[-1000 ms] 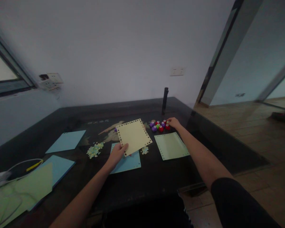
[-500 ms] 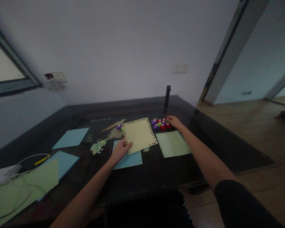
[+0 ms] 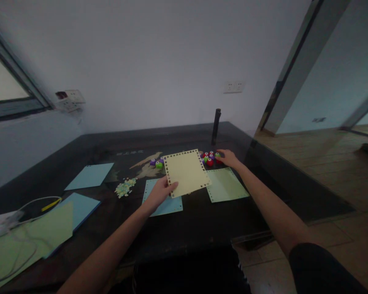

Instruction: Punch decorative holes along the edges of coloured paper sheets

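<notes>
My left hand [image 3: 162, 192] grips a pale yellow sheet of paper [image 3: 187, 171] by its lower left corner, thumb on top. Punched holes run along the sheet's edges. It is held above the table, partly covering a blue punched sheet [image 3: 167, 207] beneath it. My right hand [image 3: 228, 157] is at the right end of a cluster of small red, green and purple craft punches [image 3: 210, 162]. Its fingers bend around a green punch [image 3: 217, 155] there. A pale green punched sheet [image 3: 227, 185] lies just below that hand.
More craft punches [image 3: 157, 163] sit behind the yellow sheet. A heap of paper bits [image 3: 125, 188] lies left of centre. Blue paper [image 3: 90, 175], green sheets [image 3: 49, 228] and a white cable [image 3: 33, 204] occupy the left side. A black upright stick [image 3: 216, 126] stands at the back.
The yellow sheet in my left hand has moved slightly right, uncovering more of the punches behind it and overlapping the right cluster. My right hand stays by the cluster, shifted slightly.
</notes>
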Demonstrator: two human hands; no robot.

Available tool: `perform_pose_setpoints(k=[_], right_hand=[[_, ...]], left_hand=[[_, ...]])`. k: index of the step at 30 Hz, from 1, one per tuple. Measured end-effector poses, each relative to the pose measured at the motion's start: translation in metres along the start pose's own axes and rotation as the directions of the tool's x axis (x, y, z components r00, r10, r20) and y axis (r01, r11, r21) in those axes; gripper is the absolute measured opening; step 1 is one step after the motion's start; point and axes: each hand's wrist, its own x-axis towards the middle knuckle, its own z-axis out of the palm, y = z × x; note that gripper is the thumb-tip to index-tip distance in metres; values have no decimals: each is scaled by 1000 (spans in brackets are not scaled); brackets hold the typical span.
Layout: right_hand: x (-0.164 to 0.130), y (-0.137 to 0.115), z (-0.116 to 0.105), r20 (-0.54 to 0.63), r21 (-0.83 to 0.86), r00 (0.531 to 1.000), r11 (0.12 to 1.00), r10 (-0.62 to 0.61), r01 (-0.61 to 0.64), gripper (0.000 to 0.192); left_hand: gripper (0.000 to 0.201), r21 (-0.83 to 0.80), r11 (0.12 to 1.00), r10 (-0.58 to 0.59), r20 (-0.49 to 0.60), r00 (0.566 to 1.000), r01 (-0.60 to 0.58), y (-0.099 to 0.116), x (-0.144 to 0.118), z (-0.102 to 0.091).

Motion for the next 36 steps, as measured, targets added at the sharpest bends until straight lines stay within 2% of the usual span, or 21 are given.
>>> perform_pose_setpoints(k=[2, 4, 5, 8, 10, 12, 15, 17, 22, 24, 28, 30, 32, 34, 36], right_hand=[[-10, -12, -9, -111, 56, 994, 998, -21, 27, 35], [-26, -30, -18, -155, 224, 987, 972, -34, 69, 29], [-36, -39, -21, -105, 347, 993, 934, -47, 81, 29], [-64, -63, -27, 138, 631, 988, 775, -73, -31, 31], [-77, -70, -27, 177, 707, 983, 702, -56, -87, 29], [-84, -71, -27, 169, 760, 986, 638, -7, -126, 29], [-88, -66, -26, 148, 795, 987, 587, 59, -154, 30], [-89, -62, -26, 148, 789, 987, 595, 60, -155, 31], [-91, -57, -28, 101, 787, 992, 604, 77, -127, 33], [-92, -54, -31, 64, 791, 991, 600, 116, -121, 33], [-96, -39, -40, -27, 759, 984, 644, 175, -93, 32], [-99, -27, -44, -74, 734, 979, 675, 189, -75, 33], [-104, -14, -46, -96, 699, 975, 711, 199, -77, 35], [-109, -1, -46, -81, 641, 977, 761, 199, -101, 36], [-113, 11, -43, -46, 573, 978, 807, 206, -143, 37]], left_hand=[[38, -21, 1000, 7, 20, 1000, -7, 3, 3, 4], [38, -26, 1000, 11, 28, 1000, -10, 5, 6, 9], [38, -24, 1000, 16, 29, 999, -15, 6, 9, 12], [37, -14, 999, 45, 53, 998, -44, 9, 15, 21], [36, 4, 998, 67, 80, 995, -68, 9, 18, 25], [33, 27, 996, 77, 81, 994, -79, 9, 20, 27], [28, 27, 997, 69, -2, 998, -69, 7, 23, 26], [26, 14, 998, 62, -53, 997, -62, 7, 25, 25], [24, 7, 997, 74, -73, 995, -74, 10, 32, 29], [23, -17, 995, 101, -109, 989, -103, 14, 34, 35], [37, -18, 985, 169, -147, 975, -173, 24, 37, 55], [35, 32, 979, 202, -119, 972, -200, 25, 39, 67], [24, 87, 972, 223, -70, 972, -217, 22, 42, 79], [14, 143, 968, 210, -5, 978, -207, 16, 46, 91], [11, 235, 955, 174, 44, 984, -180, 10, 50, 100]])
